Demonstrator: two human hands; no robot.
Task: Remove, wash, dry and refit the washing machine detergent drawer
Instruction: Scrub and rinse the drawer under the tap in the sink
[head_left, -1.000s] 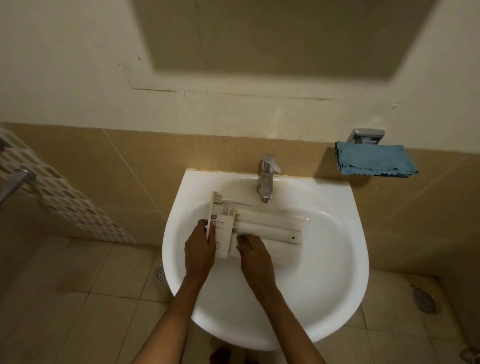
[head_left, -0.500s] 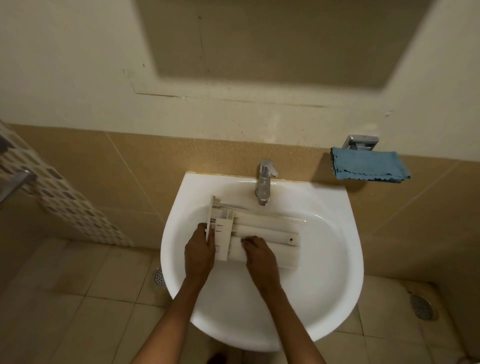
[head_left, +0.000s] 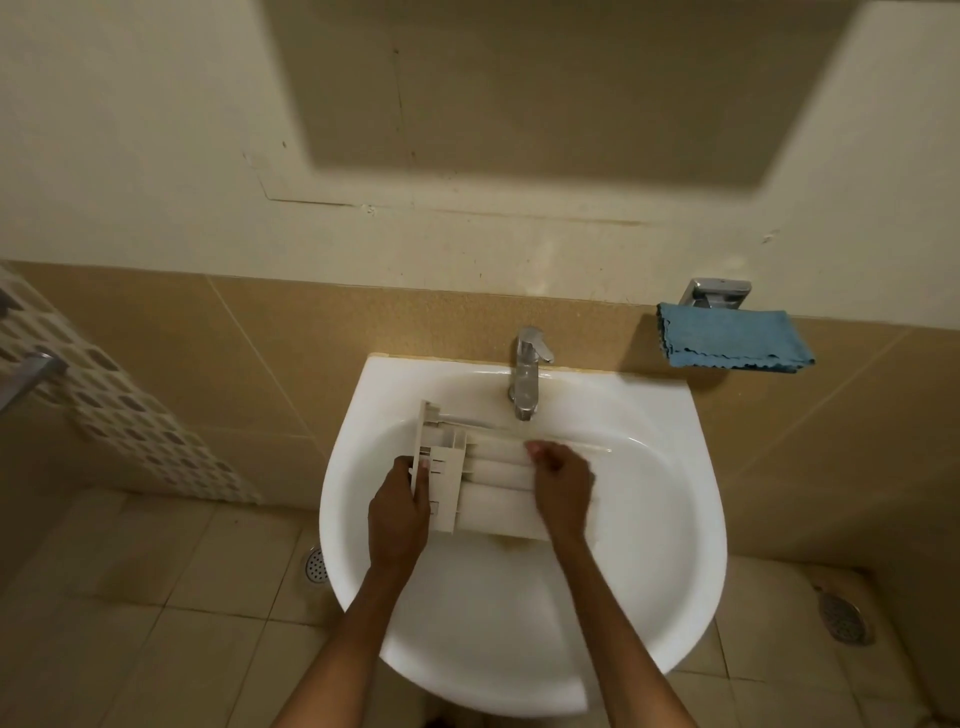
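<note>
Slippage is what worries me most. The detergent drawer (head_left: 493, 475) lies across the bowl of the sink (head_left: 675, 519), just below the tap (head_left: 527, 374), with its front panel to my left and its long body running to the right. My left hand (head_left: 397, 506) holds the panel end, fingers wrapped round its edge and thumb on the near face. My right hand (head_left: 563, 486) sits on top of the body with the fingers curled down onto the ribs. From up here I cannot tell whether they pinch a rib or only rub over it, nor whether water is running from the spout.

I judge the plastic to be wet and slick, and my one sure hold is on a thin panel. If I scrub hard with the right hand, the drawer could twist out of the left and knock against the porcelain, which might crack a divider or the panel itself. A loose insert could also pop free and slide toward the plughole, which the drawer hides from me.

Water striking the tilted body could run along it and spill over the rim onto the floor tiles (head_left: 156, 649), leaving them slippery underfoot.

The blue cloth (head_left: 732, 338) hangs on the wall, well apart from the sink. Reaching for it means letting go, so I should rest the drawer in the bowl first.
</note>
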